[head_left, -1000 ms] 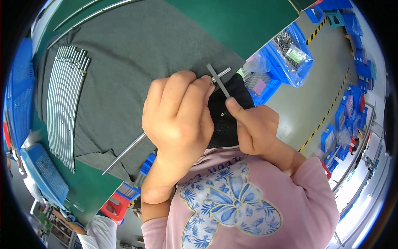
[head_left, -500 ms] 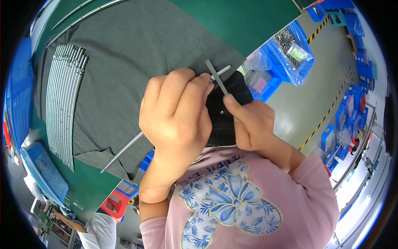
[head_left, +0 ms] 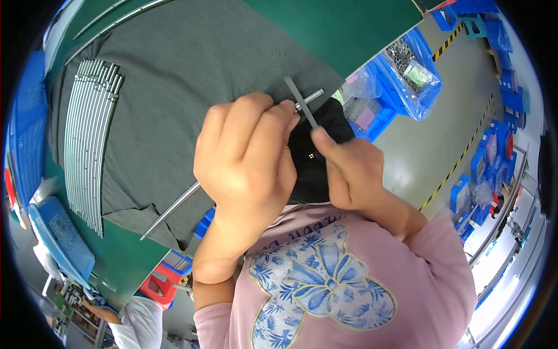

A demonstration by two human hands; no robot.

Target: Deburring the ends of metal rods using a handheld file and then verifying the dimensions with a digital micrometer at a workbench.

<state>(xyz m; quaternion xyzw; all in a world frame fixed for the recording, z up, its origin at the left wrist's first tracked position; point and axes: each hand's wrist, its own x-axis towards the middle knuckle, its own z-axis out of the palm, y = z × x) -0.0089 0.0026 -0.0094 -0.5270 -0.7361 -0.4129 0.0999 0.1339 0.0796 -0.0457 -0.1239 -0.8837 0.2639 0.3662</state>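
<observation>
My left hand (head_left: 245, 156) is closed around a thin silver metal rod (head_left: 170, 211), which slants from the lower left up to the right. The rod's far end sticks out past my fingertips. In my right hand (head_left: 357, 172) I grip a narrow, flat grey file (head_left: 300, 100), thumb along it. The file lies crosswise over the rod near that end and seems to touch it. My left palm and fingers hide the rod's middle. To the left, a row of similar metal rods (head_left: 88, 145) lies side by side on a dark grey cloth (head_left: 168, 75).
The cloth covers a green table (head_left: 337, 29). Blue bins (head_left: 427, 104) with metal parts stand beyond its right edge. A blue basket (head_left: 64, 238) sits at the left, near a red stool (head_left: 160, 286). Another person's white sleeve (head_left: 139, 323) shows at lower left.
The file has shifted slightly up and to the left across the rod, my right hand moving with it. My left hand and the rod have barely moved.
</observation>
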